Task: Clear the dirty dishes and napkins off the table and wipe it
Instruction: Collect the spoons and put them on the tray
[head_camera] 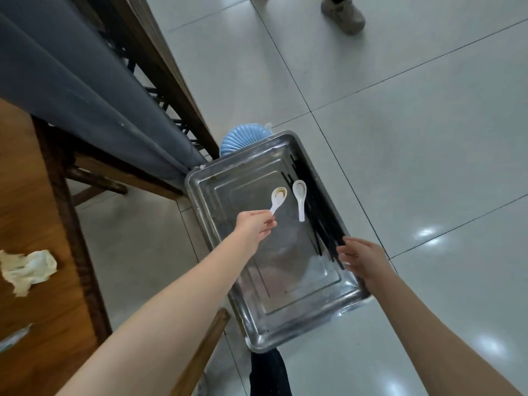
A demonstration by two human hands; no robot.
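Clearing is under way and partly complete. The metal tray (285, 284) serves as the collection point, and its base is mostly bare. Along the tray's right side lies a bundle of black chopsticks (323, 224). Just left of them, on the tray floor, rests a white spoon (300, 199), bowl facing up. The left hand (253, 225) is held over the middle of the tray, thumb and fingertips pinching the handle end of a soiled spoon (277, 197) with brown residue in its bowl. This spoon hangs clear of the tray floor, just left of the deposited one. The right hand (363, 261) is at the tray's right rim, fingers straight and spread, gripping nothing. Its fingertips reach the near ends of the chopsticks, but contact cannot be confirmed. Well to the left of the tray, the wooden table (37, 201) carries a crumpled napkin (28, 270), with a clear wrapper (14, 338) nearer its front edge; neither has been cleared. No bowls or plates are visible on the small part of the table in view. A blue ribbed object (243, 137) sits just beyond the tray's far end; its nature is unclear. Assessment: cutlery transfer is nearly finished, napkin removal is outstanding, and wiping has not begun, as no cloth is in view.
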